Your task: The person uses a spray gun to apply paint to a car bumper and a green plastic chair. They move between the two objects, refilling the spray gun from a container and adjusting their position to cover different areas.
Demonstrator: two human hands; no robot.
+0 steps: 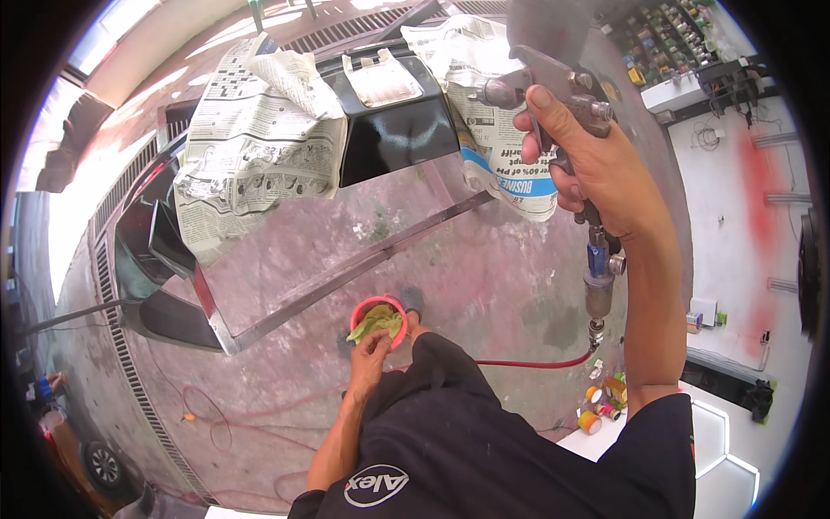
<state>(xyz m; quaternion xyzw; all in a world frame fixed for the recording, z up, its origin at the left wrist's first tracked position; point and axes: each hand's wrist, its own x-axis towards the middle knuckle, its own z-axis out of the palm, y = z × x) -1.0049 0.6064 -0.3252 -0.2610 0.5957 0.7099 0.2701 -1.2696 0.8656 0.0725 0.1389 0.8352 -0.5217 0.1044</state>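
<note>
Raised at the upper right, my right hand [596, 164] is closed around a spray gun [553, 82], its nozzle pointing left. A red air hose [536, 364] runs from the fitting below the grip. Low in the middle, my left hand [370, 359] has its fingers closed at the near rim of a small red bowl [400, 336]. A yellow-green cloth [378, 322] lies bunched inside it, against my fingertips; whether they also pinch the cloth I cannot tell. Beyond stands a glossy black panel [398, 143], with newspaper sheets [259, 138] covering its left and right sides.
A long metal frame bar [363, 255] crosses below the panel. At left is a dark car part [164, 316]. Hose loops [216, 419] lie on the stained floor. Several small cans [590, 422] stand lower right. A person's hand [56, 381] and a wheel [102, 463] show far left.
</note>
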